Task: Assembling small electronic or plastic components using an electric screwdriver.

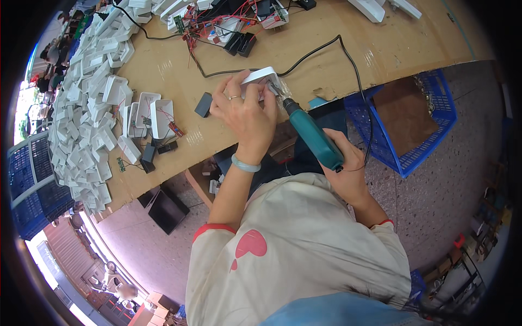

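Note:
My left hand grips a small white plastic housing near the front edge of the wooden bench. My right hand holds a teal electric screwdriver; its bit tip meets the housing at the right side. A black cord runs from the screwdriver across the bench. A small black block lies just left of my left hand.
A large heap of white housings covers the bench's left part. Open housings with red wires lie beside it. Circuit boards and black battery holders sit at the back. A blue crate stands on the floor, right.

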The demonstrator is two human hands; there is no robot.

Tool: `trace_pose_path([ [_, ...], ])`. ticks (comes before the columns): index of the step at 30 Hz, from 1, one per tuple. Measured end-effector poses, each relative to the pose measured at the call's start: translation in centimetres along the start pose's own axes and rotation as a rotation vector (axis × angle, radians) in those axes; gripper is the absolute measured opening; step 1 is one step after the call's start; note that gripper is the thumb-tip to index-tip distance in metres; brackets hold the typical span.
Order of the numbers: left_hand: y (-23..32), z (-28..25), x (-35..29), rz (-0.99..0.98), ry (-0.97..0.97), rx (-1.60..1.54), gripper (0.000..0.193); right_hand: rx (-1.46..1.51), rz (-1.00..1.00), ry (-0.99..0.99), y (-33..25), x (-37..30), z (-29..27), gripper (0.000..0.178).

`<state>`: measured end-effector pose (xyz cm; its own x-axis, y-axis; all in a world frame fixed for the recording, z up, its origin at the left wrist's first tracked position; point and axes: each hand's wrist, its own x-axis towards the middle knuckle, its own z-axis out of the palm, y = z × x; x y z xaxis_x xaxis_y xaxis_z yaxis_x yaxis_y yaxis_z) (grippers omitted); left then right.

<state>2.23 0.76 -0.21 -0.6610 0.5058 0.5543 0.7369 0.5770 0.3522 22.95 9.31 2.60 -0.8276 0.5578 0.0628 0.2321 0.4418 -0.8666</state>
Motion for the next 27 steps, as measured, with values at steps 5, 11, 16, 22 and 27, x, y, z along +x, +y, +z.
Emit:
trace_pose_path([
  [5, 0.03, -0.11, 0.08, -0.004, -0.017, 0.007, 0.009, 0.003, 0.005, -0.004, 0.0, 0.07, 0.05, 0.047],
  [11, 0.02, -0.01, 0.05, -0.003, -0.007, 0.004, 0.009, -0.015, -0.003, -0.002, -0.01, -0.04, 0.2, 0.049],
  [16, -0.06, 0.16, -0.07, -0.005, -0.001, -0.007, 0.009, -0.104, -0.076, 0.021, -0.45, 0.0, 0.27, 0.054],
  [22, -0.15, 0.17, 0.0, 0.0, 0.008, -0.013, 0.01, -0.12, -0.066, 0.034, -0.47, -0.13, 0.64, 0.053],
  [27, -0.16, 0.31, -0.05, -0.007, 0.017, -0.02, 0.011, -0.135, -0.07, 0.043, -0.72, -0.13, 0.82, 0.051],
])
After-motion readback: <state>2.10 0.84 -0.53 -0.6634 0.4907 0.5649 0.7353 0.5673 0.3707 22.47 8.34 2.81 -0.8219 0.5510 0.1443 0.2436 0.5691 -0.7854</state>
